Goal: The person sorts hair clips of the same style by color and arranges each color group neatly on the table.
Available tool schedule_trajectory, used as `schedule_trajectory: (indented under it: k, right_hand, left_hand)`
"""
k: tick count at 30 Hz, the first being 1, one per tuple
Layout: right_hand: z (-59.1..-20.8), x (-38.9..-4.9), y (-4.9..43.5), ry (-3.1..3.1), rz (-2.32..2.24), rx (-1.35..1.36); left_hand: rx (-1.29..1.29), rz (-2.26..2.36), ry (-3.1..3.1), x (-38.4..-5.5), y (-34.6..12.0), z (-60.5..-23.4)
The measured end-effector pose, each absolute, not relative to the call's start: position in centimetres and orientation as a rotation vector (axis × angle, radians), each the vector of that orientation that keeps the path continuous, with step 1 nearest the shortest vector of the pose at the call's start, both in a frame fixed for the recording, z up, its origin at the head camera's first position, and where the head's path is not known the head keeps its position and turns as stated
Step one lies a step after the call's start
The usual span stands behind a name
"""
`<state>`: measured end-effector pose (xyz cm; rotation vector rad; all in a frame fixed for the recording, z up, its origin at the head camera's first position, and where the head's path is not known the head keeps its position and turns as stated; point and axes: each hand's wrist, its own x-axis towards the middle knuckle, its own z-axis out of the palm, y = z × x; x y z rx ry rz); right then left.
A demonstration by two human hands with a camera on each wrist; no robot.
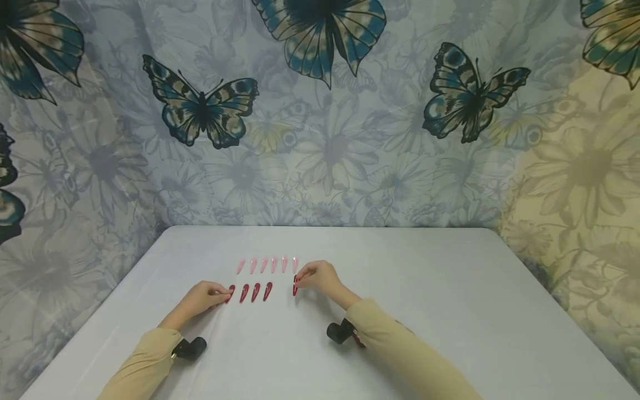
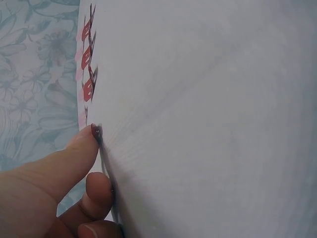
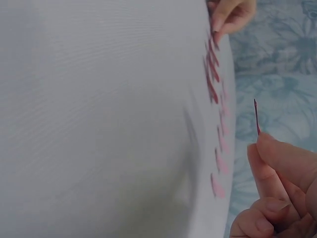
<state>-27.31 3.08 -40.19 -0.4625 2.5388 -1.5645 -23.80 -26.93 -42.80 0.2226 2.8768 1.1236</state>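
Note:
My right hand (image 1: 320, 278) pinches a red snap hair clip (image 1: 295, 286) between thumb and forefinger. In the right wrist view this clip (image 3: 256, 116) points up from the fingertips, seen edge-on. At the left end of a row of red hair clips (image 1: 255, 292), my left hand (image 1: 202, 297) has its fingertips on the outermost clip (image 1: 230, 293). The left wrist view has the thumb (image 2: 81, 153) pressed at the tip of that clip, much of which is hidden. A gap separates the row from the clip in my right hand.
Behind the red row lies a row of several pink hair clips (image 1: 264, 265) on the white table (image 1: 425, 278). Part of a dark red thing (image 1: 359, 340) shows beneath the right sleeve. A butterfly-patterned cloth (image 1: 330, 166) hangs behind the table's far edge.

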Motion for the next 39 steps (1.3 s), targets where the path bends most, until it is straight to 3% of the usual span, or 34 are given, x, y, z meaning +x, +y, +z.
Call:
schedule_trajectory:
  k: [39]
  right_hand:
    - [-41.6, -28.8, -1.8, 2.708, -1.252, -0.422]
  left_hand:
    - [0.235, 1.103, 2.865, -24.2, -27.1, -42.6]
